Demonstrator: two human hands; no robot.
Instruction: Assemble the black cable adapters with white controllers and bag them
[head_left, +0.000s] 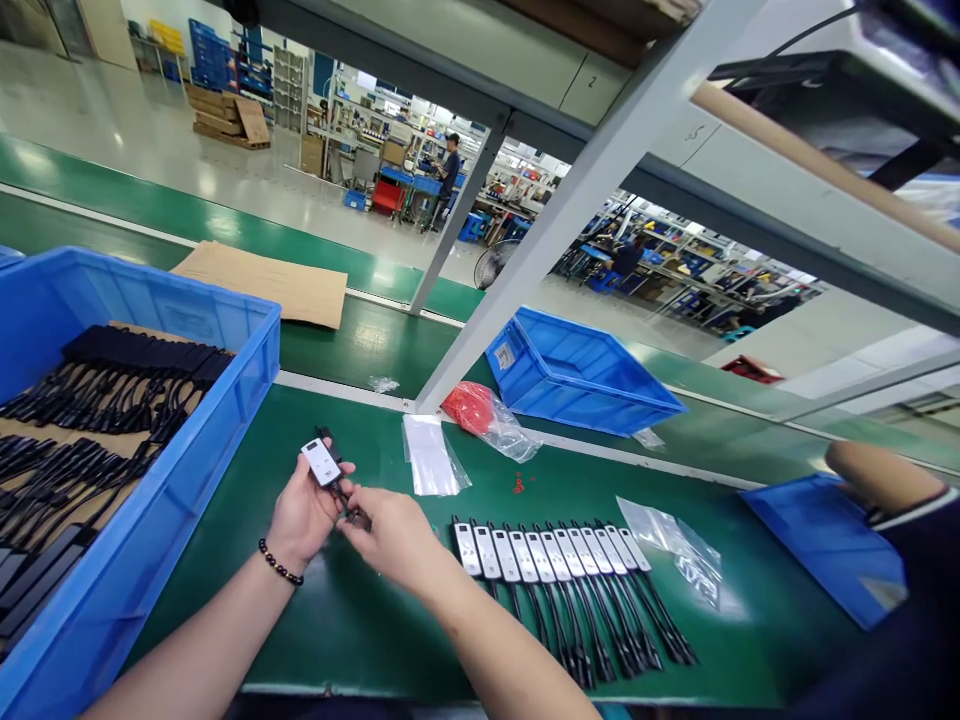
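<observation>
My left hand [304, 515], with a dark bead bracelet at the wrist, holds a small black device with a white face panel [321, 463] and a small dark window. My right hand [397, 535] pinches the device's black cable just below it; the exact spot is partly hidden by the fingers. To the right, a row of several similar white-faced devices [547, 555] lies side by side on the green bench [352, 640], their black cables trailing toward the front edge.
A blue crate [259, 350] at left holds many black cabled devices. Behind the row lie clear bags [433, 455], a bag of red pieces [471, 408], loose red bits [518, 484] and a blue bin [592, 400]. A post [540, 240] rises mid-bench. Another person's arm [885, 480] reaches in at right.
</observation>
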